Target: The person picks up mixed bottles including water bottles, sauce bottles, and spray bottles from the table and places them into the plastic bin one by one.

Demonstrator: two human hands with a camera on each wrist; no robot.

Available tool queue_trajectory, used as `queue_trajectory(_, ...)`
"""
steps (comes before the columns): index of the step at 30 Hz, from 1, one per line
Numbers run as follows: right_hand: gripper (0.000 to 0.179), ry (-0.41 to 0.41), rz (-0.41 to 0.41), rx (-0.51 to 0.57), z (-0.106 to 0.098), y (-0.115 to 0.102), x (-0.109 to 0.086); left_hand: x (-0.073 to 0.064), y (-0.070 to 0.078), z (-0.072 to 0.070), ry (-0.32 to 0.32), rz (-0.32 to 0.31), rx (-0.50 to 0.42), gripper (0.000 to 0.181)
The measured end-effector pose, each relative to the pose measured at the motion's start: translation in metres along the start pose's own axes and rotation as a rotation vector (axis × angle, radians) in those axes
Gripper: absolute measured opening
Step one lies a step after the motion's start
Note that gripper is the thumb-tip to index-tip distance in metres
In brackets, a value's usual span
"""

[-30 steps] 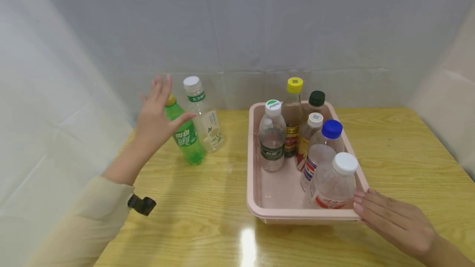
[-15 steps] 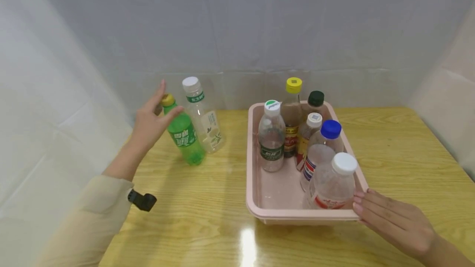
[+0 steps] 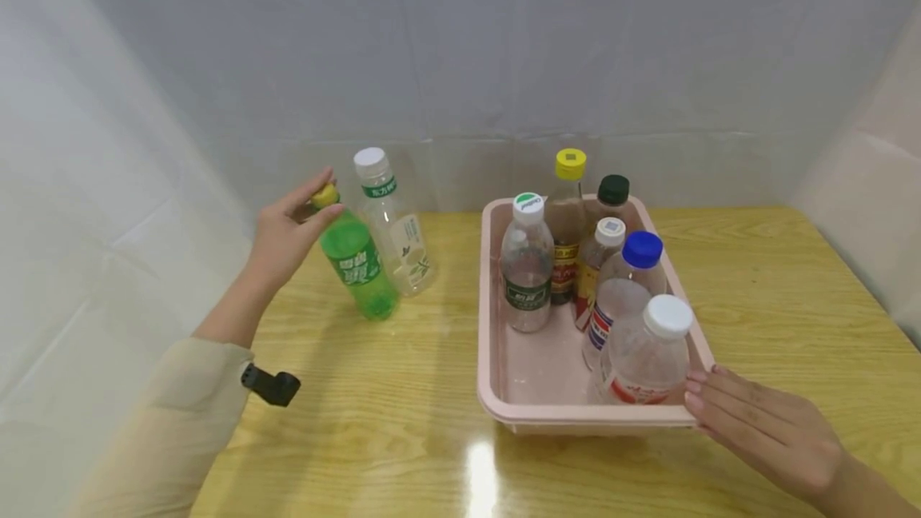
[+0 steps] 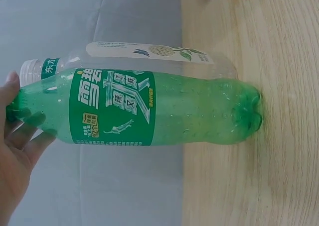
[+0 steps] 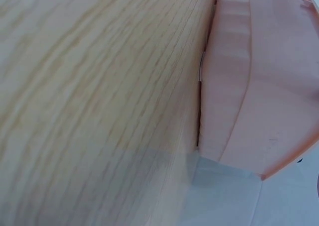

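My left hand (image 3: 284,234) grips a green plastic soda bottle (image 3: 357,262) by its neck, just under the yellow cap. In the left wrist view the fingers wrap behind the neck of the bottle (image 4: 114,109), which stands on the table. Right beside it stands a clear bottle (image 3: 406,250) with a white cap. My right hand (image 3: 773,430) lies with straight fingers against the near right corner of a pink plastic bin (image 3: 489,358). The right wrist view shows the outside of the bin (image 5: 279,86) and hardly any of the hand.
Several bottles stand in the bin, among them a clear one (image 3: 528,270) at its left, a yellow-capped one (image 3: 568,206), a blue-capped one (image 3: 626,286) and a white-capped one (image 3: 647,354). A pale sheet (image 3: 460,46) walls off the back of the wooden table (image 3: 374,406).
My left hand has come down from above the green bottle, and its fingers have closed round the neck. The right hand and the bin stay where they were.
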State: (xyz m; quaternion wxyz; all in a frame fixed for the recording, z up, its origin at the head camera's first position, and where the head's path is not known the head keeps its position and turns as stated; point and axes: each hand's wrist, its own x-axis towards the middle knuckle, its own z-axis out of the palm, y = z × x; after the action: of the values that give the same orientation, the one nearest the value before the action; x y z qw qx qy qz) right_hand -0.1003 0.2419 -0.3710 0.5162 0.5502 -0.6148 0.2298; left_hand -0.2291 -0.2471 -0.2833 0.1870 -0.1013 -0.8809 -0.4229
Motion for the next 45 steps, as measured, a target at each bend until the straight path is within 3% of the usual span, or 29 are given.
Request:
queue_trajectory(11,0.025,0.01,-0.005,0.012,0.001,0.0,0.004,-0.007,0.011,-0.005,-0.02,-0.006,0.02,0.053)
queue_trajectory(22,0.027,-0.043,0.006,-0.027,-0.002,0.0,-0.001,-0.013,0.037,-0.004,-0.028,0.101,-0.014,0.05)
queue_trajectory(45,0.025,-0.009,-0.007,-0.009,-0.002,0.0,0.0,-0.018,0.092,-0.009,0.016,0.42,-0.187,0.052)
